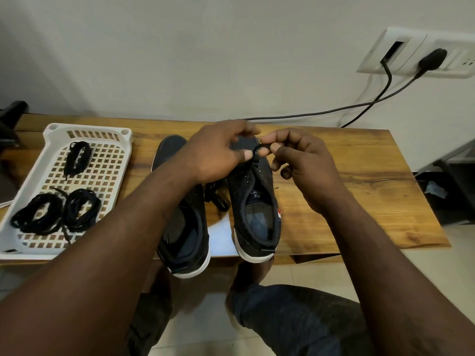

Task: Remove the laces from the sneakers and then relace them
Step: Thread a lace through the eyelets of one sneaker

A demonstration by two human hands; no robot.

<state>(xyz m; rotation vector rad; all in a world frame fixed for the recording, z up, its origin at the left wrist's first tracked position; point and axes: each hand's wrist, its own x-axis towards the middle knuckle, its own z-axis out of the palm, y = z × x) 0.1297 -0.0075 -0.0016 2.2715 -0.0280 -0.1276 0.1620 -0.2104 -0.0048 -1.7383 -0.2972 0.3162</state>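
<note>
Wooden table (347,176) against a white wall (205,60). Left grip (216,155) and right grip (303,165) pinch a black lace (261,147) above a dark sneaker (257,201).

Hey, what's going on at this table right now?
A person is working on the right sneaker. Their right hand pinches a loop of black lace at its front eyelets, and the left hand holds the same lace beside it. The left sneaker stands alongside, with a loose lace between the two. Three lace bundles lie in the white tray on the left.
</note>
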